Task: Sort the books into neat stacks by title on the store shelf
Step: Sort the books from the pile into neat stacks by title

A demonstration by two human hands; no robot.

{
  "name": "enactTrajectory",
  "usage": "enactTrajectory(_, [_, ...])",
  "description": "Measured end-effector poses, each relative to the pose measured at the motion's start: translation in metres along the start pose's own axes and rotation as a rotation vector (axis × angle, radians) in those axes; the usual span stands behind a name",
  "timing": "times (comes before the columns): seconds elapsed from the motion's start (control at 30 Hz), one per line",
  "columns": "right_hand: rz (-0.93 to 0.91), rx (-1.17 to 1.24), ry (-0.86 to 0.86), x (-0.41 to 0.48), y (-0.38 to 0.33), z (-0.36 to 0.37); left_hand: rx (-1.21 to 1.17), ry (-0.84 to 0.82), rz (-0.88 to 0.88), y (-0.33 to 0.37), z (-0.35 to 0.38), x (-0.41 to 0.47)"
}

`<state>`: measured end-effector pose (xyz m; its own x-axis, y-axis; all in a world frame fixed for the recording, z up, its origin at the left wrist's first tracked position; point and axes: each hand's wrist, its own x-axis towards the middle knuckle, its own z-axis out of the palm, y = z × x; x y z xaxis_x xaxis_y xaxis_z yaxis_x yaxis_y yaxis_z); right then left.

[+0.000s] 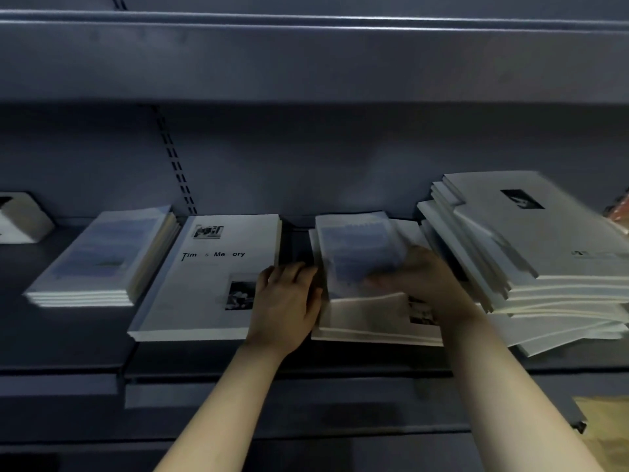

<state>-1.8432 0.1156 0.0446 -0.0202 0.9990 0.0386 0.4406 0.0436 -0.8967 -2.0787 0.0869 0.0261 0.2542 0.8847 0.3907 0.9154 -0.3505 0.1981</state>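
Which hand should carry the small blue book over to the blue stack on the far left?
Left, probably. The left hand sits at the left edge of the blue book, nearest the blue stack; the right hand lies on its cover and would have to cross over.

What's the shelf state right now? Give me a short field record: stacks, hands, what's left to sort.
blue stack: left, neat
white stack: right of it, neat
middle pile: white books, one blue book on top
right pile: skewed, unsorted
left hand: at blue book's left edge
right hand: fingers across blue book's cover
grip: blurred, cannot tell for either hand
other: white box at shelf's left end
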Motion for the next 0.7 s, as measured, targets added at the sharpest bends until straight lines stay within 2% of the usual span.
enactTrajectory(0.13, [0.105, -0.038, 0.019, 0.006, 0.005, -0.002, 0.002, 0.025, 0.0, 0.0, 0.0, 0.001])
enactTrajectory(0.23, [0.139, -0.319, 0.102, 0.015, 0.005, -0.008, -0.009, 0.026, 0.001, 0.001, 0.0, 0.002])
enactTrajectory(0.27, [0.126, -0.326, 0.124, 0.015, 0.001, -0.01, -0.01, 0.03, 0.0, 0.001, -0.001, 0.003])
enactTrajectory(0.37, [0.059, 0.002, 0.123, 0.008, -0.005, -0.011, -0.022, 0.026, -0.004, 0.0, -0.001, 0.004])
enactTrajectory(0.47, [0.003, 0.147, 0.159, 0.003, -0.007, -0.004, -0.105, 0.001, -0.032, -0.003, -0.004, 0.007])
enactTrajectory(0.53, [0.001, 0.242, 0.162, 0.0, -0.014, 0.005, -0.267, -0.002, -0.078, -0.003, -0.012, 0.008])
enactTrajectory(0.6, [-0.007, 0.38, 0.14, -0.002, -0.025, 0.016, -0.566, 0.033, -0.142, -0.002, -0.025, 0.007])
enactTrajectory(0.7, [-0.036, 0.462, 0.081, -0.004, -0.047, 0.036, -1.054, 0.026, -0.362, -0.005, -0.044, 0.007])
